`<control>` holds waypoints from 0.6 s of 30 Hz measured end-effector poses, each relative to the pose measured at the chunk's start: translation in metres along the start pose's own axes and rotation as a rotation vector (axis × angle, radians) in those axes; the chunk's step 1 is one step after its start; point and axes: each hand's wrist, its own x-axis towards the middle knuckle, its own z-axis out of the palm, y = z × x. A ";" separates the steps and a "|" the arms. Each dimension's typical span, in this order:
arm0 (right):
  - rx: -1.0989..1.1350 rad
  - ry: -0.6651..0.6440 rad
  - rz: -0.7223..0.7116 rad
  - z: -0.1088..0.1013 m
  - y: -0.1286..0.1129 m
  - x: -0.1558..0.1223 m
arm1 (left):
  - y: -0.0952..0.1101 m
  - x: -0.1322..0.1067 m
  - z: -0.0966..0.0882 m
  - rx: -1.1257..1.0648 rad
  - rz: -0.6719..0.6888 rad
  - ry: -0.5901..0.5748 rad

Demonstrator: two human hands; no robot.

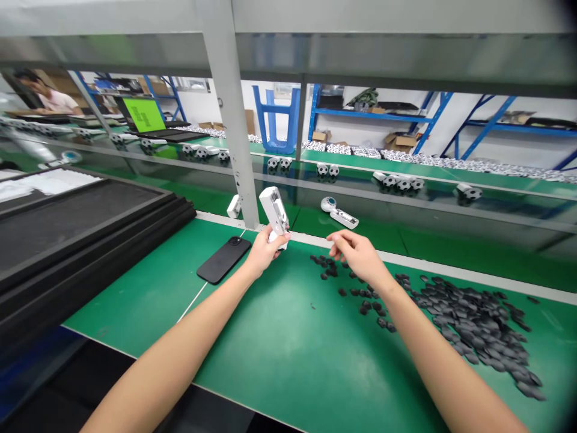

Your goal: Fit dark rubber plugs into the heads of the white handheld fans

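My left hand [264, 251] is closed around the lower end of a white plastic handheld device [273, 209]. Its long, boxy part points up and leans left, with a recess and inner parts showing on one side. My fingers cover much of its lower end. To the right, my right hand [356, 251] hovers above small black pieces [328, 264], thumb and fingers pinched together. Whatever may be between those fingertips is too small to make out. A bigger heap of black pieces [478, 322] lies beside my right forearm.
A black phone [224, 258] lies left of my left hand. Black trays [90, 222] are stacked at the left. Beyond the metal post [229, 108], a conveyor [297, 204] carries a white round-headed device [343, 216]. Football-patterned pieces [399, 181] line the far side. A person [47, 96] sits far left.
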 end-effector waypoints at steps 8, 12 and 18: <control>-0.422 -0.041 -0.086 0.017 0.014 -0.016 | -0.002 0.040 0.013 0.400 -0.146 0.062; -0.568 0.036 -0.162 0.040 0.015 -0.017 | 0.013 0.089 0.017 0.671 -0.153 0.121; -0.624 0.129 -0.248 0.061 0.028 -0.015 | 0.028 0.142 0.005 0.996 -0.125 0.231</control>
